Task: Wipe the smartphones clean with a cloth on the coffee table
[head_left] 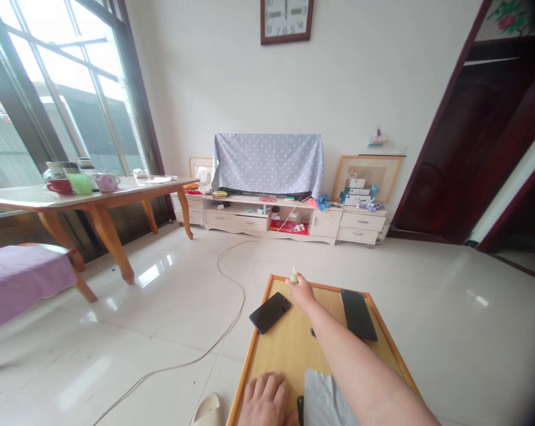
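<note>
My right hand [301,291] is stretched out over the far edge of a small wooden table [289,349]. Its fingers are closed around a small pale green bottle with a pointed tip [294,274], the tip facing up. At the near left of the tabletop my left hand [266,397] rests palm down, fingers laid flat, holding nothing. A black smartphone [270,312] lies left of my right forearm. On the right side is a flat black slab [359,315]. A grey cloth [324,393] lies near my left hand, beside a partly hidden black object [300,408].
A pale cable [232,319] runs across the tiled floor. Left stands a dining table [116,192] with cups, and a purple-covered seat [28,278]. Along the wall is a low white cabinet [236,221] with a cloth-covered screen [269,163]. A slipper [207,409] lies beside the small table.
</note>
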{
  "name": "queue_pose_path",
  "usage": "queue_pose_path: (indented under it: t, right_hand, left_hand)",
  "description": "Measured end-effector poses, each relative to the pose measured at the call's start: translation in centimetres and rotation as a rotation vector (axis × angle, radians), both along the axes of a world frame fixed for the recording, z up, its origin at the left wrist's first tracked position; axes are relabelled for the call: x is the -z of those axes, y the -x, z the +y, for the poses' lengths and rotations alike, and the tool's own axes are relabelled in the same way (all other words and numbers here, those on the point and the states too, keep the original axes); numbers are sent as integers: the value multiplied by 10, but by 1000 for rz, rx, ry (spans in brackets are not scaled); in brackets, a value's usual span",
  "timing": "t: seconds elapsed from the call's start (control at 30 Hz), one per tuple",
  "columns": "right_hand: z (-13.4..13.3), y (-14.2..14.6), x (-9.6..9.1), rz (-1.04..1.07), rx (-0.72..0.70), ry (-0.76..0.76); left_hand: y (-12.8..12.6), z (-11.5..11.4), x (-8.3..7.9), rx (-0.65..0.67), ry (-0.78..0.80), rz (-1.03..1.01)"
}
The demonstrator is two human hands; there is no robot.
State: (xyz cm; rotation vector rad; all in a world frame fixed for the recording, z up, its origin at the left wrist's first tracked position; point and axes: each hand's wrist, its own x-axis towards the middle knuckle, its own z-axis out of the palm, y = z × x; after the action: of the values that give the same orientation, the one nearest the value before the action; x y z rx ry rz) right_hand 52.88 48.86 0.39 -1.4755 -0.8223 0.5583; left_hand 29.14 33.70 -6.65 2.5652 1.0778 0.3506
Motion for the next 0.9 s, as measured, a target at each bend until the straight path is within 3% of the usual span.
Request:
queue_pose_path:
  t: [0.17,0.37,0.5,0.63,0.77,0.9]
  right_hand:
    - [3,-4,9,-13,-10,41]
    - [2,-9,16,-33,0,57]
    - [2,-10,20,-52,14,52]
    - [-8,-18,23,-78,48,34]
    - [-45,-31,28,-113,96,13]
    - [-117,-44,41,-159,172,50]
  left_hand:
    - [-2,4,9,18,-48,1]
    - [-2,4,8,37,-84,-5]
    - [-1,3,2,50,-71,-11]
    - [1,-3,-15,83,-113,-28]
    - [1,-16,-36,71,-152,-41]
    - [-1,-27,-49,11,-150,-89]
